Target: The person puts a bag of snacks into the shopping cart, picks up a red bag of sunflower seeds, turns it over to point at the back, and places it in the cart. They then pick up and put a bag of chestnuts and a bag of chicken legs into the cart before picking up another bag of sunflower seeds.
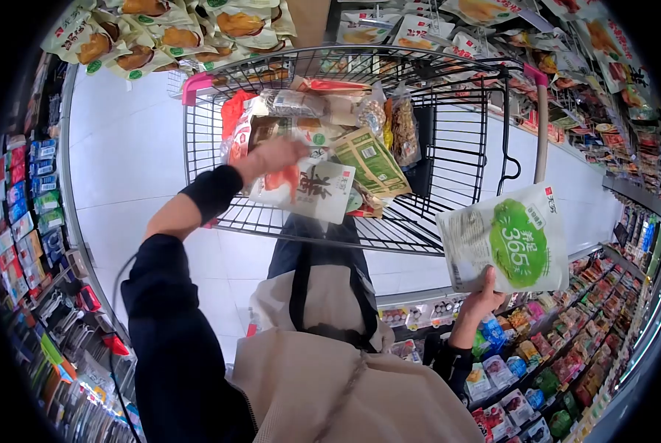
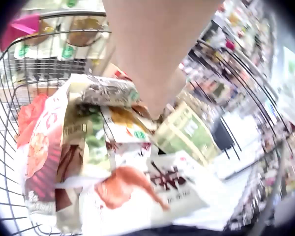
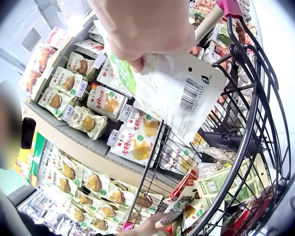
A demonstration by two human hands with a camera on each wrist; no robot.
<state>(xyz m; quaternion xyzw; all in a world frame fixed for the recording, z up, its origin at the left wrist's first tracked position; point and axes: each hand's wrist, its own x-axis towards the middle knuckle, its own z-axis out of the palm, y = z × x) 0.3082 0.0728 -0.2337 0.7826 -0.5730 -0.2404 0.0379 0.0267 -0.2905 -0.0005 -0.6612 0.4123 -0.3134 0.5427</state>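
Observation:
My right hand [image 1: 483, 300] pinches the lower edge of a white food pouch [image 1: 504, 240] with a green splash and "365" on its front, held up beside the cart. Its barcoded back shows in the right wrist view. Over the goods in the cart reaches my left hand [image 1: 280, 155], blurred, its fingers hidden among the packs; I cannot tell if it holds one. Just below it lies a white pouch [image 1: 319, 193] picturing a reddish drumstick. A green and tan pack [image 1: 373, 164] leans to the right of that hand.
The black wire shopping cart [image 1: 459, 140] with pink corner caps stands before me. Bagged nuts [image 1: 404, 129] and a red bag [image 1: 234, 111] lie inside it. Shelves of pouches [image 3: 93, 101] flank the aisle, and another person [image 3: 5, 128] is at the left in the right wrist view.

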